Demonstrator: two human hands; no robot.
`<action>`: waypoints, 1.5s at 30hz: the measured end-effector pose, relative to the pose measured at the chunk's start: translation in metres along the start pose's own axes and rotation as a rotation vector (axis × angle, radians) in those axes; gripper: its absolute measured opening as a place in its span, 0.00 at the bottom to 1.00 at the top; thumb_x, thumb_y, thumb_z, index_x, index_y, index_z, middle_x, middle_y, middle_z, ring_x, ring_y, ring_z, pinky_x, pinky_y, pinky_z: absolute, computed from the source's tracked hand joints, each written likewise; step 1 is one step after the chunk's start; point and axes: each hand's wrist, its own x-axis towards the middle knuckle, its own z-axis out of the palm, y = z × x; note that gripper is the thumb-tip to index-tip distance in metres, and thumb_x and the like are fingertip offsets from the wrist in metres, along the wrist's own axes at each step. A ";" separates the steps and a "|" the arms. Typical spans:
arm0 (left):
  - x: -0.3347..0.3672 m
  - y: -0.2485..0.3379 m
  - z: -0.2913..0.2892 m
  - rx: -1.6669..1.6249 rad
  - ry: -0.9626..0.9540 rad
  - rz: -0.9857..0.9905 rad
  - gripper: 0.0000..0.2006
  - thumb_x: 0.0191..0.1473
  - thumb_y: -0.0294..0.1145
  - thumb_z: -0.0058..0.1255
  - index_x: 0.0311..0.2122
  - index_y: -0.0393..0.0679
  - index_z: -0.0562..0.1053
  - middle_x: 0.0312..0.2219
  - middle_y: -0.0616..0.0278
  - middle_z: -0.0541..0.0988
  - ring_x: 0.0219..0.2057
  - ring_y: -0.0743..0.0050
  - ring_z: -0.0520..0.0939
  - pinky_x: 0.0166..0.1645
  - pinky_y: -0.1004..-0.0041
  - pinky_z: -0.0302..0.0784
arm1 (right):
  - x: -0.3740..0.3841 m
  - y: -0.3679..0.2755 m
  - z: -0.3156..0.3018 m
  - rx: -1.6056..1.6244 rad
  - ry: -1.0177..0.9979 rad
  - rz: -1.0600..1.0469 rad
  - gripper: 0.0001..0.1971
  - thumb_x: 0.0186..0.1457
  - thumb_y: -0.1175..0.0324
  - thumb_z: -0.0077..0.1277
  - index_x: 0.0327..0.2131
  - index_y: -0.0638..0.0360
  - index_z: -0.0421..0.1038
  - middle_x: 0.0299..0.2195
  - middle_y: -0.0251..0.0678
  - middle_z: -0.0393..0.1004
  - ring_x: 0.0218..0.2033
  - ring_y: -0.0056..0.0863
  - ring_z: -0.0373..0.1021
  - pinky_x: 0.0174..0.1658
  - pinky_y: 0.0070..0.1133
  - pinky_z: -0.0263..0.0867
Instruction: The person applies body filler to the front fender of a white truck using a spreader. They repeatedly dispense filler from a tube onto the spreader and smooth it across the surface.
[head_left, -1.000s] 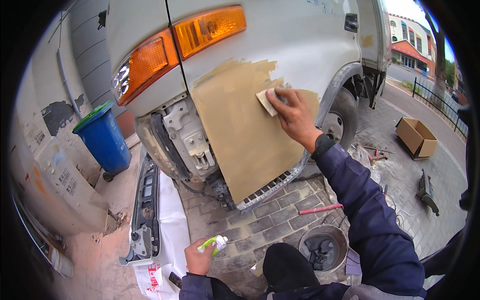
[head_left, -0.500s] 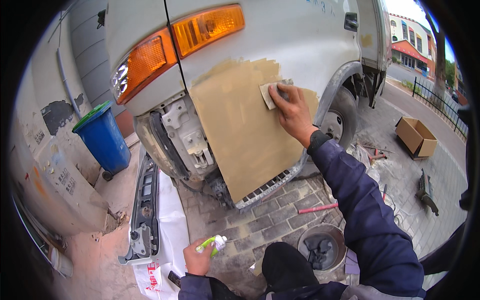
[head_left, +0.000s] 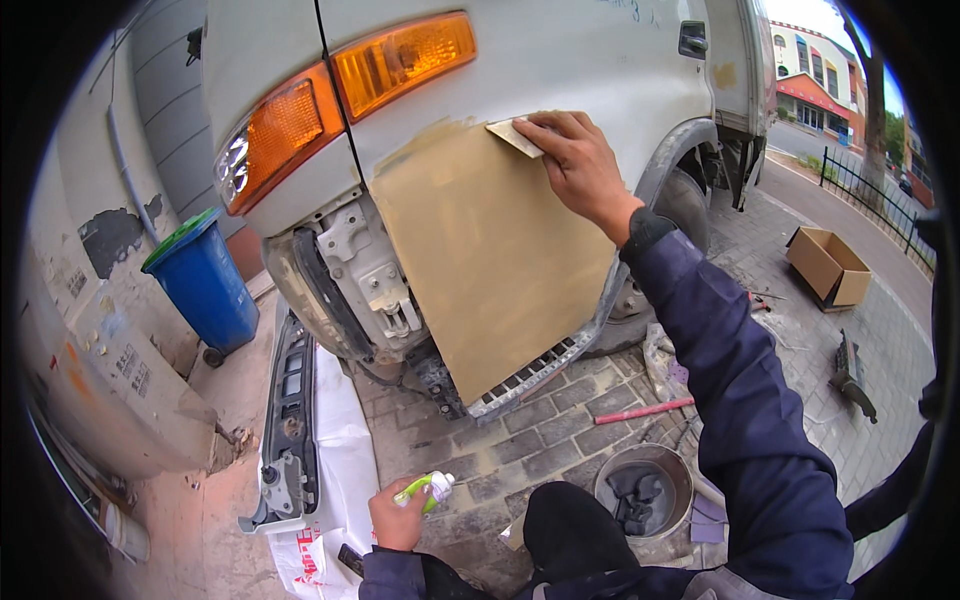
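My right hand (head_left: 580, 165) grips a flat, pale putty spreader (head_left: 515, 138) against the upper edge of a tan putty patch (head_left: 500, 260). The patch covers the lower front corner panel of a white truck cab (head_left: 560, 70), below the orange lamps. Down near my knee, my left hand (head_left: 396, 518) is closed around a small green and white tube (head_left: 428, 490) with a white cap. The tube is well apart from the truck.
A metal bucket (head_left: 683, 495) holding dark pieces in liquid stands by my knee, with purple sheets (head_left: 708, 522) beside it. A red bar (head_left: 643, 411) lies on the paving. Left are a removed bumper (head_left: 287, 430) and a blue bin (head_left: 207, 290); right, a cardboard box (head_left: 832, 268).
My right hand has moved up and left with the spreader, from the patch's right part to its top edge. My left hand stays in place with the tube.
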 end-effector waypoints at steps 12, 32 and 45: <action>0.001 0.010 0.008 -0.041 -0.041 -0.042 0.12 0.58 0.28 0.69 0.45 0.34 0.88 0.37 0.52 0.92 0.38 0.71 0.90 0.49 0.70 0.83 | -0.080 -0.023 -0.036 0.120 -0.328 0.123 0.25 0.59 0.81 0.56 0.59 0.52 0.81 0.54 0.37 0.81 0.53 0.44 0.75 0.57 0.37 0.72; -0.006 0.023 0.000 -0.040 -0.042 -0.014 0.12 0.60 0.26 0.67 0.47 0.34 0.87 0.39 0.51 0.92 0.41 0.70 0.91 0.51 0.69 0.83 | -0.154 -0.102 -0.014 0.117 -0.385 0.025 0.30 0.54 0.81 0.57 0.63 0.52 0.78 0.53 0.37 0.78 0.53 0.44 0.73 0.55 0.39 0.70; -0.008 0.016 0.000 -0.033 -0.053 -0.039 0.13 0.59 0.27 0.68 0.48 0.35 0.87 0.40 0.51 0.92 0.42 0.68 0.91 0.52 0.69 0.83 | -0.092 -0.122 0.031 0.051 -0.091 0.036 0.31 0.52 0.79 0.59 0.62 0.53 0.79 0.53 0.39 0.75 0.54 0.44 0.72 0.57 0.39 0.69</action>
